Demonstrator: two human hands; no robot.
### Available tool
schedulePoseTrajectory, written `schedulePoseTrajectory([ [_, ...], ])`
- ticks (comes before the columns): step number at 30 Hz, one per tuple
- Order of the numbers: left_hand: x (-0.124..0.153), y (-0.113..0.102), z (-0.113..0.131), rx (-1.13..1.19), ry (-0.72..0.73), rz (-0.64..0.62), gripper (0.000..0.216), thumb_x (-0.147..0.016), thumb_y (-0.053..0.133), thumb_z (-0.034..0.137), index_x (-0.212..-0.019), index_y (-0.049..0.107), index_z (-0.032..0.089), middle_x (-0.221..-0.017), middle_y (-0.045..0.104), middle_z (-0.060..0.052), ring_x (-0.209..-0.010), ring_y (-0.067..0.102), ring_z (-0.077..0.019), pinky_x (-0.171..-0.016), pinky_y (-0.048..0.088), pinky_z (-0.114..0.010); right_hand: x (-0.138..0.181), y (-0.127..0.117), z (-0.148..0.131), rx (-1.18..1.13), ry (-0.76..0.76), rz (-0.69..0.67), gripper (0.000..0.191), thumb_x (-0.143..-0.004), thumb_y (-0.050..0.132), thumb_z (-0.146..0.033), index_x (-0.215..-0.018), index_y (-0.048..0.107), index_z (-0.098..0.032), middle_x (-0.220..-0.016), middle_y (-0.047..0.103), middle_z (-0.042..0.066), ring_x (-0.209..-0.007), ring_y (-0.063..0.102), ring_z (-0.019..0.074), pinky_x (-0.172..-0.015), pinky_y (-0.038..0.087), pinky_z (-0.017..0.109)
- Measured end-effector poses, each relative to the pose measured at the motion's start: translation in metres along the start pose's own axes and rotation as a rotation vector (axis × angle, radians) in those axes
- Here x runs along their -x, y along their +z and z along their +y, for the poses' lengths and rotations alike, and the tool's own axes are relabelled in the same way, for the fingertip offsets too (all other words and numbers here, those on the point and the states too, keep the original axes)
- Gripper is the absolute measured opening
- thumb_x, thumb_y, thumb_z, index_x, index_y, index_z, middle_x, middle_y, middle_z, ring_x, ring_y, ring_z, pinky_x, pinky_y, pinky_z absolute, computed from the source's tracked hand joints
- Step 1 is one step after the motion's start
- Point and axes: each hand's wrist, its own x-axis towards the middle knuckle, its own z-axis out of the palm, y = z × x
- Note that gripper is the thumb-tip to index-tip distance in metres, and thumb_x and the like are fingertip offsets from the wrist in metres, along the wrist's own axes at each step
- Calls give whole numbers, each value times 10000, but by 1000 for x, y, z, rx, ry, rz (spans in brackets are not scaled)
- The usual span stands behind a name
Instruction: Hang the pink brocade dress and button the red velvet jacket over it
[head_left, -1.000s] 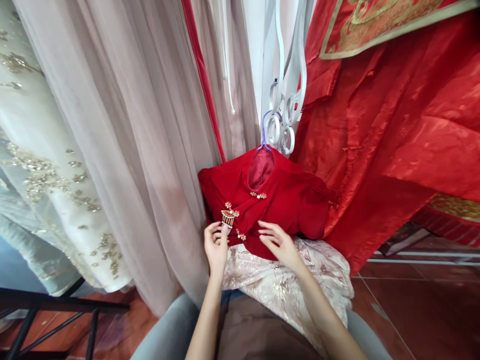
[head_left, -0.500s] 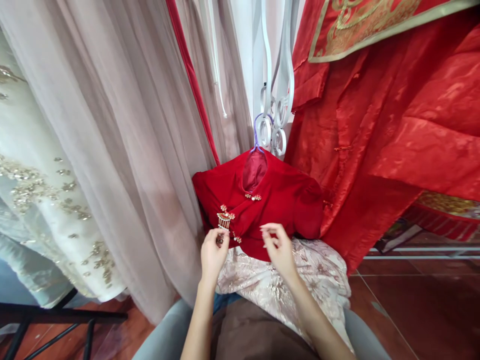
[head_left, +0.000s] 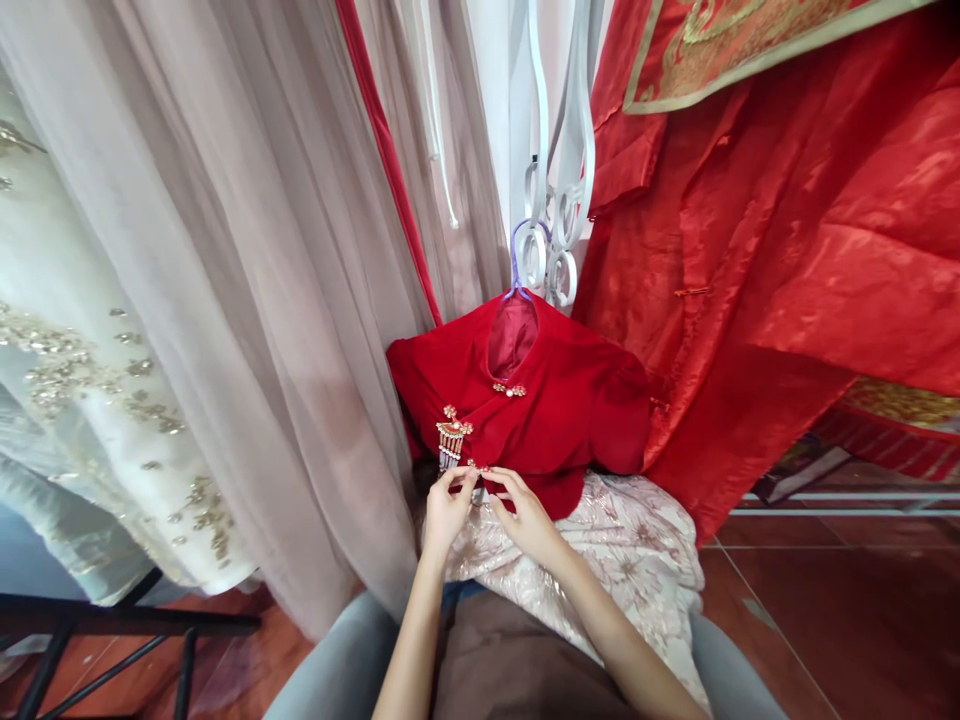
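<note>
A small red velvet jacket (head_left: pixel 559 410) hangs on a purple hanger (head_left: pixel 517 262) hooked to a white scrolled metal rack (head_left: pixel 555 215). Its front has gold clasps, one with a tassel (head_left: pixel 452 440). Under it hangs a pale pink and gold brocade skirt (head_left: pixel 600 560). My left hand (head_left: pixel 448 505) and my right hand (head_left: pixel 525 515) meet at the jacket's lower front edge. Both pinch the cloth around the lowest clasp (head_left: pixel 478 470), fingertips almost touching.
Sheer beige curtain fabric (head_left: pixel 247 280) hangs at the left, beside a white gown with gold beading (head_left: pixel 67 380). A large red satin robe (head_left: pixel 787 250) with gold trim hangs at the right. A black frame (head_left: pixel 112 630) stands at lower left on the red tiled floor (head_left: pixel 840 620).
Both hands have come together from apart. They moved inward to the lowest clasp on the jacket's front and closed on it.
</note>
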Motion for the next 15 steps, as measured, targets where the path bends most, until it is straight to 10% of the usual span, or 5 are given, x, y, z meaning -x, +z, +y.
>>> schedulePoseTrajectory([
  [15, 1, -5, -1, 4, 67, -71, 241, -740, 656, 402, -722, 603, 168, -725, 627, -23, -720, 595, -156, -671, 467, -239, -3, -1, -3, -115, 1, -29, 333, -880, 496, -222, -1204, 573, -247, -1251, 556, 91, -1130, 570, 188, -893, 536, 337],
])
